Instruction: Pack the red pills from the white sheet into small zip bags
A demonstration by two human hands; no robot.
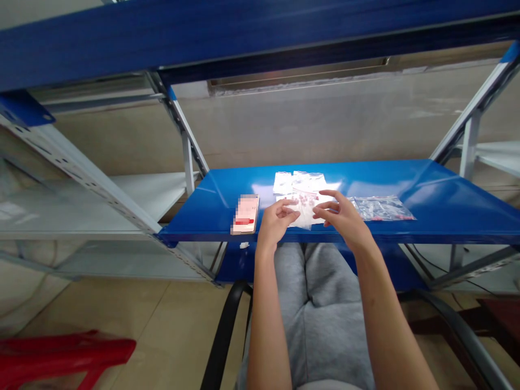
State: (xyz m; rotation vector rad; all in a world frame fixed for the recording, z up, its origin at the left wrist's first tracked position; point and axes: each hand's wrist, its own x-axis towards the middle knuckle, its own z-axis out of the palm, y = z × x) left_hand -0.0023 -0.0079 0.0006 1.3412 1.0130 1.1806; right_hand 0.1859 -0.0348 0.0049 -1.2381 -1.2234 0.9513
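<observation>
A small clear zip bag (305,208) with several tiny reddish pieces inside lies over white sheets on the blue shelf. At its left edge is my left hand (277,221), fingers curved, with a gap between thumb and forefinger; the fingertips overlap the bag. My right hand (340,212) hovers over the bag's right side, fingers spread and the forefinger stretched out. Whether its fingertips touch the plastic I cannot tell. Just right of that hand lies a larger clear bag (384,208) with red pieces along its lower edge. White packets (283,182) lie behind.
A phone (246,214) with a lit screen rests near the front edge of the blue shelf (447,203). Metal uprights (187,130) frame the shelf, and a blue beam (260,38) crosses overhead. A red plastic stool (69,352) stands at lower left.
</observation>
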